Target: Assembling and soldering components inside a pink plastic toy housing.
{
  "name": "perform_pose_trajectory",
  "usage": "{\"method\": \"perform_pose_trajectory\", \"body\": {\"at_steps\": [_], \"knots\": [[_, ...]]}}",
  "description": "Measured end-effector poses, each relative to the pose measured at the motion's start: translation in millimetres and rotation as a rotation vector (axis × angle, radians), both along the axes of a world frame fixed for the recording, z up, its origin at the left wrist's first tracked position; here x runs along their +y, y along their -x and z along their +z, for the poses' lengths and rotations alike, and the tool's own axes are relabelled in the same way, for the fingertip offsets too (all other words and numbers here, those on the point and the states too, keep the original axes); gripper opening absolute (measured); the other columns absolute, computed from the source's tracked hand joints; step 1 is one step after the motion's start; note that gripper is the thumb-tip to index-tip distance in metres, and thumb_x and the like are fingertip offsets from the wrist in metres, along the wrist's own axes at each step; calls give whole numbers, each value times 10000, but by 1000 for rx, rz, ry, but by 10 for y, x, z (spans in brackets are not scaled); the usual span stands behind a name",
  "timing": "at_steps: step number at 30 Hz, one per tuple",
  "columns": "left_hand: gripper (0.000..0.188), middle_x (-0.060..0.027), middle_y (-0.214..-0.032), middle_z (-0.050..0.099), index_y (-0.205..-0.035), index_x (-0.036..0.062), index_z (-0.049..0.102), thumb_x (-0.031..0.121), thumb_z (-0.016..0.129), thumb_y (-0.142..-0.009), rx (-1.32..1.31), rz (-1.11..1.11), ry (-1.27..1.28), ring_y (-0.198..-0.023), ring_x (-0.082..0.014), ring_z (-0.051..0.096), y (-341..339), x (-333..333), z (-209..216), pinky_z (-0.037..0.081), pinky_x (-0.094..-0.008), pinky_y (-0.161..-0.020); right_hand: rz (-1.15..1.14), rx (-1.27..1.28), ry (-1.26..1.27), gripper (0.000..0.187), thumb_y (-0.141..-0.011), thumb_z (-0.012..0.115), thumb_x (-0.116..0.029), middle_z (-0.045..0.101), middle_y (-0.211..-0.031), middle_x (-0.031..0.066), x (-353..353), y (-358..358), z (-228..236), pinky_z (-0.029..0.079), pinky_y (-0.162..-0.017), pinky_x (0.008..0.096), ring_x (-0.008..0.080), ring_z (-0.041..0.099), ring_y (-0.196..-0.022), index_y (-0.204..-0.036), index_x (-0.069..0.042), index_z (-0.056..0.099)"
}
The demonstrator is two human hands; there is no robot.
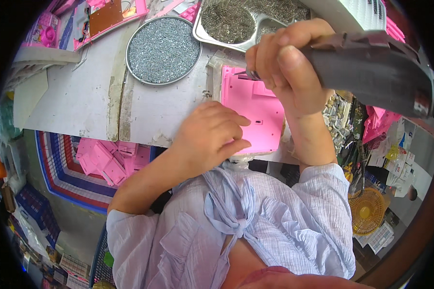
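We press our left hand (208, 137), fingers curled, on the pink plastic panel (253, 111) lying on the table (82, 96); our right hand (287, 67) grips a dark power screwdriver (371, 72) at the panel's top edge

We cannot see the driver's tip (251, 74); the right hand (287, 67) hides it, at twelve o'clock of the pink panel (255, 111).

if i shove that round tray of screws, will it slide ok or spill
The round tray is heaped with small metal screws, so it is probably heavy for its size and would drag rather than glide. Its rim looks low and the screws sit loose, so a quick push could well scatter some. It lies flat on the table, so tipping seems unlikely.
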State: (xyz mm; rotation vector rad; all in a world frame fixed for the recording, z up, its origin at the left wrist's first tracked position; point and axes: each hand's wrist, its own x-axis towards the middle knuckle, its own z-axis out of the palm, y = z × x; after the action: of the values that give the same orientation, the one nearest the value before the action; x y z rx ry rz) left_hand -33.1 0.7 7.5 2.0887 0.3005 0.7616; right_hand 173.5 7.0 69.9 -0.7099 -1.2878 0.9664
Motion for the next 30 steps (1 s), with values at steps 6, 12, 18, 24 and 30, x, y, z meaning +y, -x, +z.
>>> {"method": "perform_pose_trajectory", "body": {"at_steps": [6, 12, 18, 24, 30], "knots": [[192, -75, -1236, 720, -857, 103, 637, 157, 810, -792, 21, 53, -152, -1121, -233, 674, 21, -197, -138, 507, -423, -901, 3, 16, 48, 85, -985, 590, -65, 476, -580, 44, 132, 55, -267, 436, -551, 354, 129, 428, -489, -962, -50, 510], [176, -56, -1288, 711, -860, 127, 638, 198, 791, -810, 133, 118, -313, -1182, -131, 672, 71, -271, -65, 389, -365, -784, -57, -107, 27, 169, -981, 644, -80, 478, -574, 66, 86, 126, -295, 430, -500, 347, 120, 437, -491, -947, -38, 484], [183, -46, -1288, 713, -829, 147, 613, 200, 788, -813, 121, 155, -288, -1138, -127, 697, 67, -331, -122, 353, -358, -742, -47, -160, 16, 247, -978, 668, -126, 466, -560, 52, -72, 82, 17, 423, -498, 344, 125, 422, -467, -866, -82, 453], [154, -39, -1288, 707, -838, 137, 593, 205, 730, -853, 140, 166, -245, -1179, -128, 677, 71, -335, -108, 397, -364, -780, -112, -345, 66, 298, -972, 689, -159, 467, -566, 46, -150, 137, -49, 408, -495, 342, 124, 413, -474, -854, -91, 423], [178, -26, -1290, 706, -846, 141, 580, 221, 740, -851, 143, 178, -226, -1178, -117, 673, 96, -357, -97, 394, -368, -778, -101, -374, 80, 281, -963, 689, -123, 469, -584, 45, -177, 166, -63, 392, -491, 327, 125, 416, -485, -863, -77, 430]]}}
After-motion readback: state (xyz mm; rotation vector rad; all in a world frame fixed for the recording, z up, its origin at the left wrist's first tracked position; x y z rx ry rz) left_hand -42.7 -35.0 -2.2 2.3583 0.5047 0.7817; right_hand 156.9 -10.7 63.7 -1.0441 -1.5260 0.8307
